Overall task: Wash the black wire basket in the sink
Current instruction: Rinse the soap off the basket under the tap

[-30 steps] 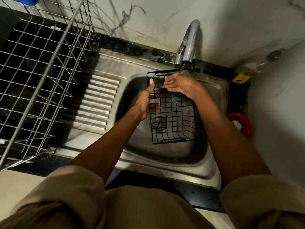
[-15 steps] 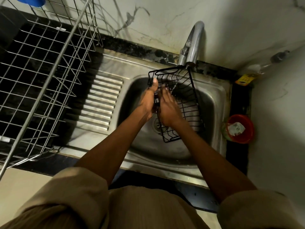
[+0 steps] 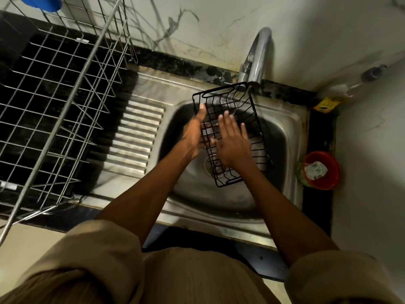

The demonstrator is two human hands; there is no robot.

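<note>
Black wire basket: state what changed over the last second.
The black wire basket tipped up toward the tap. The right hand slid from its far rim down onto the mesh, palm flat. The left hand still grips the left side; water still runs.

The scene is dimly and warmly lit. Glare is seen on the tap [image 3: 257, 55] at 1 o'clock and the sink [image 3: 282, 126] rim. Deep shadow is cast at 9 o'clock. Edges are bowed by wide-angle distortion; slight softness is noted.
</note>
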